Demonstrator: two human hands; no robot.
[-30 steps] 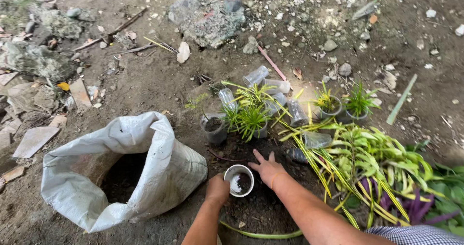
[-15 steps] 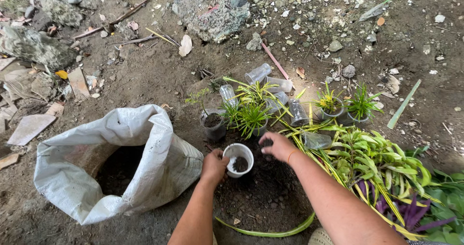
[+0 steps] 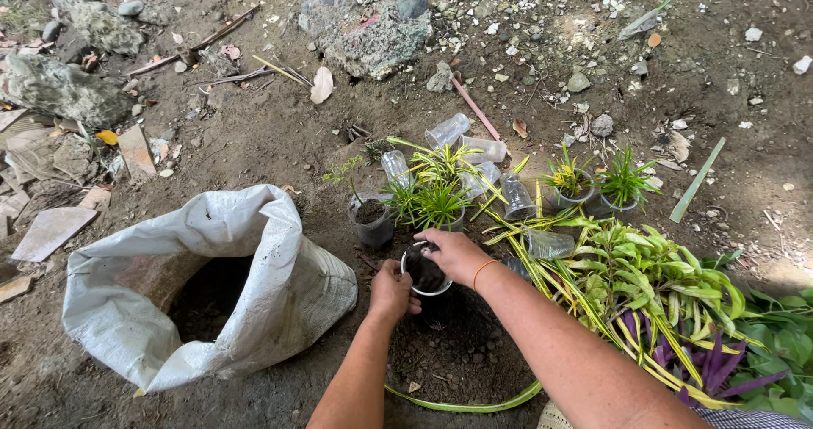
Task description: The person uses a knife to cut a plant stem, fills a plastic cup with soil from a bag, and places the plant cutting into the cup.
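While the left hand [image 3: 391,292] wraps around the side of a small white-rimmed cup [image 3: 423,278] sitting on a patch of dark soil [image 3: 457,344], the right hand [image 3: 453,253] lies over the cup's top, fingers curled down onto the dark soil inside it; whether those fingers pinch anything, cannot tell. Left hand fingers closed on the cup wall. Cup is upright, low centre of the view, just in front of a row of planted cups: a grey pot of soil [image 3: 371,221] with a thin sprig, then a spiky green-yellow plant [image 3: 436,196]. Empty clear plastic cups [image 3: 447,130] lie tipped over behind that plant. Two more small potted plants [image 3: 597,183] stand further right. Loose pile of long green-yellow leaves [image 3: 652,285] lies right of the right forearm, purple leaves at its lower edge. Open white woven sack [image 3: 203,285] with dark fill sits left of the left hand, near but apart. Big grey rock [image 3: 373,27] at the top, on bare dirt ground
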